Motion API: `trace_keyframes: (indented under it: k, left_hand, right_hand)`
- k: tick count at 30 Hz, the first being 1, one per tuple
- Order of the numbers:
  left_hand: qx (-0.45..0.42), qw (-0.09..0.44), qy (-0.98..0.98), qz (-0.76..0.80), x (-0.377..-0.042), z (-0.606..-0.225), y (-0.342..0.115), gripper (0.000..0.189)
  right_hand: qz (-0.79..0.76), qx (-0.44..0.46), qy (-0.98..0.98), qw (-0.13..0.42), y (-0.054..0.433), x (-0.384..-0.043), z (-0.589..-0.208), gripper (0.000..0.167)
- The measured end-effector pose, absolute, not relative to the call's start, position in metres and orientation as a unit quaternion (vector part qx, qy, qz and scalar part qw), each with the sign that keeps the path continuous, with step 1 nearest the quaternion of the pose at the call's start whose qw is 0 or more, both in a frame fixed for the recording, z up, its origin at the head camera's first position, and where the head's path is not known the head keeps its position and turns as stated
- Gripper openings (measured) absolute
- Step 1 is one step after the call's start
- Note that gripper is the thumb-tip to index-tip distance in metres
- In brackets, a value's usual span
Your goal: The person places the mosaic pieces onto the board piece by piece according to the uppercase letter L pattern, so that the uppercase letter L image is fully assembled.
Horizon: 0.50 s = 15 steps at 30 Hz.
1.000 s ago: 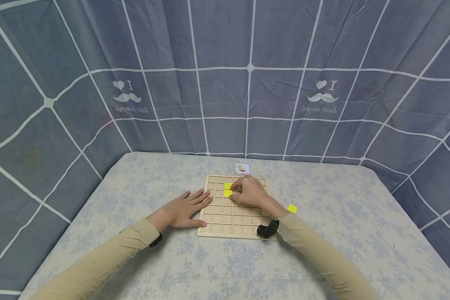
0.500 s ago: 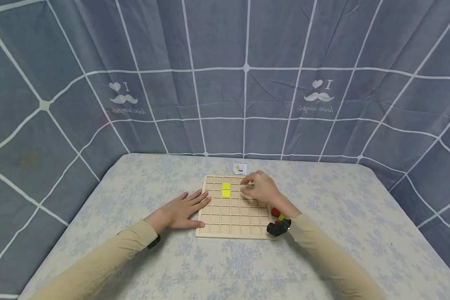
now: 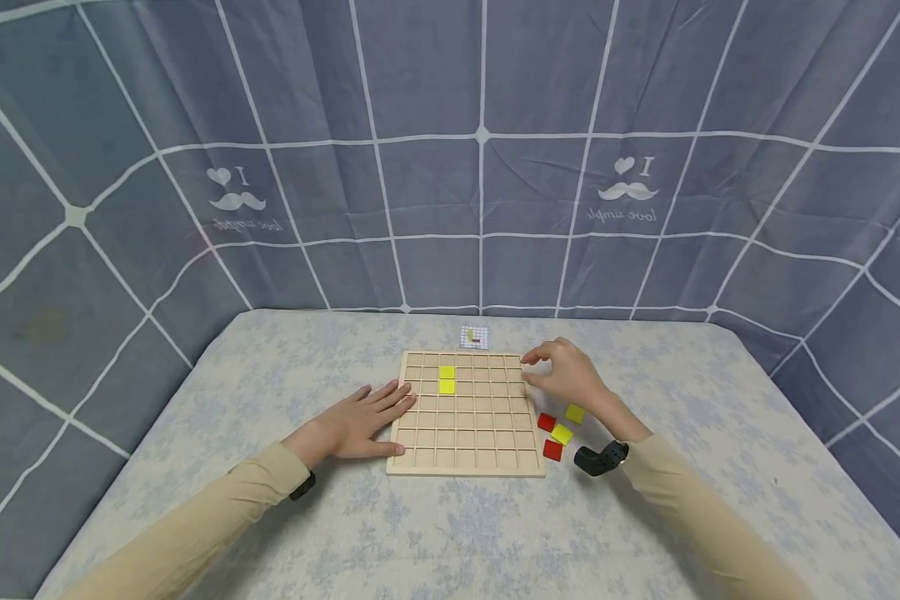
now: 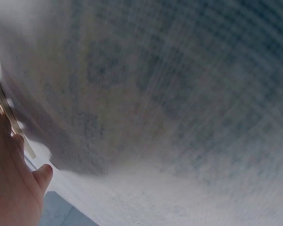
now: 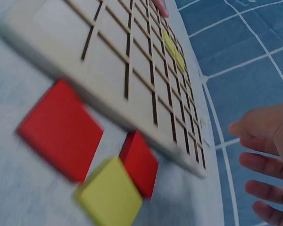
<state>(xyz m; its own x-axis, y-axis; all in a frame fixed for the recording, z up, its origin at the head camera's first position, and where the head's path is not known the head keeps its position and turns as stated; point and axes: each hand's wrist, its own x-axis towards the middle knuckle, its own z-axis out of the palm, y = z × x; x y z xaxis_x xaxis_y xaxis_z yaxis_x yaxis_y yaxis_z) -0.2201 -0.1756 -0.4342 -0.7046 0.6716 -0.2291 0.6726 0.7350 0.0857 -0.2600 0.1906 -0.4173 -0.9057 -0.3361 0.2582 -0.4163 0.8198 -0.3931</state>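
Observation:
A pale wooden grid board (image 3: 465, 460) lies on the table. Two yellow square tiles (image 3: 447, 387) sit one behind the other in its cells, toward the back left. My left hand (image 3: 356, 423) rests flat at the board's left edge, fingers spread with their tips over the rim. My right hand (image 3: 566, 372) hovers by the board's back right corner, thumb and forefinger apart; in the right wrist view the fingers are loosely bent around nothing. Below it, right of the board, lie a red tile (image 3: 552, 450), another red tile (image 5: 140, 162) and two loose yellow tiles (image 3: 575, 413).
A small printed card (image 3: 474, 337) with a coloured grid pattern lies just behind the board. The table wears a pale floral cloth (image 3: 450, 542). A grey-blue curtain (image 3: 435, 192) with white lines stands around the back and sides.
My right hand has moved right, from beside the yellow tiles on the board to past its right edge, uncovering the loose red and yellow tiles. The left hand stays put.

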Motion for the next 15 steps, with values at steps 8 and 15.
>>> trace_keyframes:
  k: [8, 15]
  left_hand:
    - [0.363, 0.121, 0.924, 0.005, -0.219, -0.435, -0.177, 0.083]
    - [0.363, 0.119, 0.924, -0.002, -0.22, -0.434, -0.176, 0.083]
  right_hand:
    - [0.2, 0.191, -0.957, 0.09, 0.225, -0.247, -0.424, 0.023]
    - [0.2, 0.189, -0.957, 0.09, 0.247, -0.237, -0.43, 0.023]
